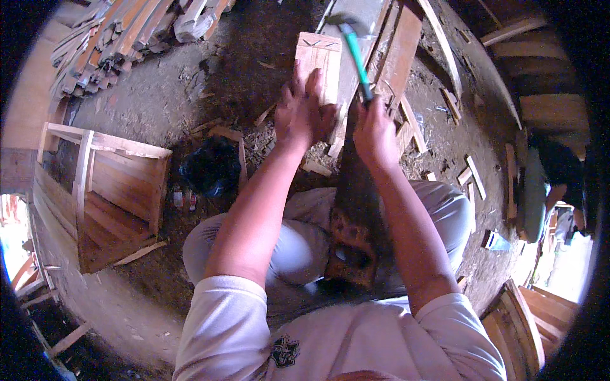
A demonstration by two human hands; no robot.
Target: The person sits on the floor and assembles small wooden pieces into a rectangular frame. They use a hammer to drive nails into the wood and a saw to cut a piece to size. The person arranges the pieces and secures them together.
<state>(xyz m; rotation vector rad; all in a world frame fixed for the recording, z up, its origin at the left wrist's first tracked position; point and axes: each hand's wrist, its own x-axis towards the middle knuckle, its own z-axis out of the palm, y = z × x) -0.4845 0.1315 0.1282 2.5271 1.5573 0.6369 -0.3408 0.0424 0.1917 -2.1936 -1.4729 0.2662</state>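
Note:
My right hand (pixel 376 130) is closed around the grip of a hammer (pixel 356 57) with a green handle. The hammer head is blurred and hangs near the far end of a short wooden board (pixel 324 60) bearing dark zigzag marks. My left hand (pixel 305 114) holds this board at its near end, with fingers over its face and left edge. Beneath and beside the board runs a long grey plank (pixel 362 47). A handsaw (pixel 356 184) lies between my legs, its wooden handle (pixel 356 254) toward me.
On the left stands a wooden box frame (pixel 121 149), with a black plastic bag (pixel 211 166) beside it. Stacked timber (pixel 121 41) fills the far left. A brown plank (pixel 400 51) lies right of the grey one. Wood offcuts (pixel 471 178) litter the dirt floor on the right.

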